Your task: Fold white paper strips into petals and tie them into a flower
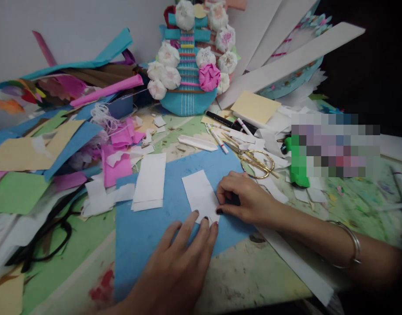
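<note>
A small white sheet of paper lies at a slant on a blue sheet. My left hand rests flat with fingers stretched out, its fingertips on the sheet's near edge. At the right edge of that sheet, my right hand has its fingers curled, thumb and forefinger pinching the paper's lower right side. To the left is a stack of white paper pieces with uneven edges, partly on the blue sheet. Gold-handled scissors lie just beyond my right hand.
A blue paper guitar with paper flowers stands at the back. Coloured paper and black-framed glasses crowd the left. Markers, a yellow pad and a green object sit right. A white strip passes under my right forearm.
</note>
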Tool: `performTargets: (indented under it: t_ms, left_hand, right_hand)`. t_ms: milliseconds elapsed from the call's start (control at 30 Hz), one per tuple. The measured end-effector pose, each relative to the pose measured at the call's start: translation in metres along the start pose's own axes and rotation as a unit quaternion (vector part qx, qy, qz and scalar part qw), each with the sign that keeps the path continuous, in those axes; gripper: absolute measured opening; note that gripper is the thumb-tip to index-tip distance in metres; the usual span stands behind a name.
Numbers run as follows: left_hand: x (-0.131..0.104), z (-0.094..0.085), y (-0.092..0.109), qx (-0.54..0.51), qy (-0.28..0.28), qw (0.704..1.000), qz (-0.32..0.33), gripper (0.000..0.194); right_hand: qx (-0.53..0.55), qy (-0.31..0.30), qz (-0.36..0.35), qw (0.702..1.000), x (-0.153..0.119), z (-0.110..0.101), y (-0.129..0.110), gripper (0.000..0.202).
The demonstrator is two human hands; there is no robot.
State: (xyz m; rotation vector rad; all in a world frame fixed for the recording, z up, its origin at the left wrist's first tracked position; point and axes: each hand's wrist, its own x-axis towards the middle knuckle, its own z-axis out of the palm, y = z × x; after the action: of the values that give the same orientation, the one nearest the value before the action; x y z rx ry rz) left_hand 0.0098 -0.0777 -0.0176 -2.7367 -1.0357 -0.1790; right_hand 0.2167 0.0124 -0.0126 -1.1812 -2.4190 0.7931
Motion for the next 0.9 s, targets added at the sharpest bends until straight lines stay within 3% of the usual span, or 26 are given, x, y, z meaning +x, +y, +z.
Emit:
performTargets:
  t_ms: [133, 433, 600, 900]
  left_hand:
    - [-0.005, -0.004, 0.009, 0.021, -0.025, 0.998, -0.053, 0.044]
    - [-0.008, 0.005, 0.044, -0.032, -0.016, 0.975, -0.219, 0.061]
    - [-0.008, 0.009, 0.05, -0.053, 0.009, 0.965, -0.255, 0.078]
    - [-0.006, 0.006, 0.055, -0.07, -0.001, 0.957, -0.28, 0.079]
  right_hand:
    - [0.016, 0.016, -0.022, 1.0, -0.002, 0.002, 0.003, 0.014]
    - [0.032, 0.047, -0.021, 0.998, -0.005, 0.004, -0.005, 0.012]
    - [0.048, 0.043, -0.01, 0.998, -0.004, 0.01, -0.011, 0.019]
    - [0.004, -0.041, 0.051, 0.998, 0.013, 0.002, -0.029, 0.026]
